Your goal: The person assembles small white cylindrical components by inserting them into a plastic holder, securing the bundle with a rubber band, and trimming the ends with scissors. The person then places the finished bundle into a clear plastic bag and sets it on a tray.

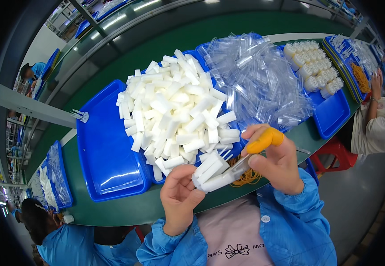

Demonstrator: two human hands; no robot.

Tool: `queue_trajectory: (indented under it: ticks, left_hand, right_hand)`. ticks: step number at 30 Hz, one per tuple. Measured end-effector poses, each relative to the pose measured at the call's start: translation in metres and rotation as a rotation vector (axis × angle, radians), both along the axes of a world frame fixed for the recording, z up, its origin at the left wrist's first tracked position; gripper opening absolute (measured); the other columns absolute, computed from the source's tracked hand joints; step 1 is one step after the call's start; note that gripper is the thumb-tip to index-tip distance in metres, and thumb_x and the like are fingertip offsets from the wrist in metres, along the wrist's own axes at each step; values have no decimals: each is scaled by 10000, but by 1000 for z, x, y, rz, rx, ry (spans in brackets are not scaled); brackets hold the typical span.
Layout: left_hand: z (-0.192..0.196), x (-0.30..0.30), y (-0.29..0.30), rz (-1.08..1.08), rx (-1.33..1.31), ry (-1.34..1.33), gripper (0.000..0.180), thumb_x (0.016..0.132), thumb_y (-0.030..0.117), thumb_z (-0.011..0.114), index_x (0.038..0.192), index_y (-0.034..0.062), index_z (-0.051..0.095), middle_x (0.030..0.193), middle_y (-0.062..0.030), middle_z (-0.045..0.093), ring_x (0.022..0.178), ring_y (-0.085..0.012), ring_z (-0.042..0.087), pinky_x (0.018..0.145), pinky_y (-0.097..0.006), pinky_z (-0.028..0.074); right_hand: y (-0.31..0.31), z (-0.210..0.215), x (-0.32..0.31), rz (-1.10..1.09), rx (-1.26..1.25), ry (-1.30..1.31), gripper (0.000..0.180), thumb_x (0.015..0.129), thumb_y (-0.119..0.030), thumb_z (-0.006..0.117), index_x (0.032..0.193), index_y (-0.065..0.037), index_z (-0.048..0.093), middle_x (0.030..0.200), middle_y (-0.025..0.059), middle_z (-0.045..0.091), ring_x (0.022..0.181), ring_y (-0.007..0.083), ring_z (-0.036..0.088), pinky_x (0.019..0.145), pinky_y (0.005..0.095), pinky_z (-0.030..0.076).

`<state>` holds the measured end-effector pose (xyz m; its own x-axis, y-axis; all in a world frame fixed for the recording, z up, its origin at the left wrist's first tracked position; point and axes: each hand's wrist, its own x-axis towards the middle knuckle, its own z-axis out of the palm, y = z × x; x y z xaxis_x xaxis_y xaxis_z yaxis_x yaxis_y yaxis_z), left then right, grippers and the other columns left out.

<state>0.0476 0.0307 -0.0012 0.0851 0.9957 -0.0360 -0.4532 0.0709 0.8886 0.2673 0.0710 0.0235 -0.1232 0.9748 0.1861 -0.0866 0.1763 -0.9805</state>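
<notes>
My left hand is closed around the base of a white plastic holder with thin prongs. Blocks of white foam stand on the holder, and a few bare prongs show beside them. Close on its right, my right hand is pinched, with a yellow finger cot over one finger. Between its fingertips is a clear plastic sleeve, at the end of a foam piece on the holder. The fingers partly hide the sleeve. A thin rod juts out beyond the right hand.
A large heap of white foam pieces lies ahead, left of a pile of clear plastic sleeves. A blue tray stands at left. Finished-looking bundles sit at far right. Orange rubber bands lie below my hands. Other people sit both sides.
</notes>
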Motion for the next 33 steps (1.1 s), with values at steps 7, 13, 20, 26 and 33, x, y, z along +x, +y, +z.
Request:
queue_trajectory:
  ticks: [7,13,20,26,33]
  left_hand:
    - [-3,8,-6,49,177,48,417,729,-53,729,1096,-21,533,1155,-135,491,1046,-195,543,910,-328,453]
    - [-3,8,-6,-3,199,88,395,736,-41,730,1085,-24,544,1157,-133,484,1017,-172,536,895,-311,449]
    - [-6,11,-6,25,186,102,392,743,-28,730,1090,-22,548,1159,-129,483,1031,-173,534,900,-313,451]
    - [-9,11,-3,5,136,67,414,727,-102,668,1108,-20,530,1171,-126,484,1059,-194,543,918,-329,455]
    - [-12,5,-7,70,-62,-3,361,773,2,593,1123,-8,507,1144,-121,545,1042,-188,557,929,-339,434]
  right_hand:
    - [-18,5,-14,-72,174,-65,186,741,-8,695,904,-7,606,940,79,583,1060,249,498,874,348,402]
    - [-18,-1,-22,-50,166,-55,193,738,-17,701,906,-10,608,939,82,585,1039,251,512,853,344,416]
    - [-17,-7,-24,-25,101,-38,190,738,-29,703,901,-13,606,987,111,569,1007,226,531,857,328,419]
    - [-16,-11,-20,-43,142,-94,217,758,-54,699,958,-19,623,1042,126,571,999,228,539,850,319,425]
    - [-10,2,23,-173,232,-530,244,769,-133,691,982,-27,637,968,126,619,870,276,600,754,337,468]
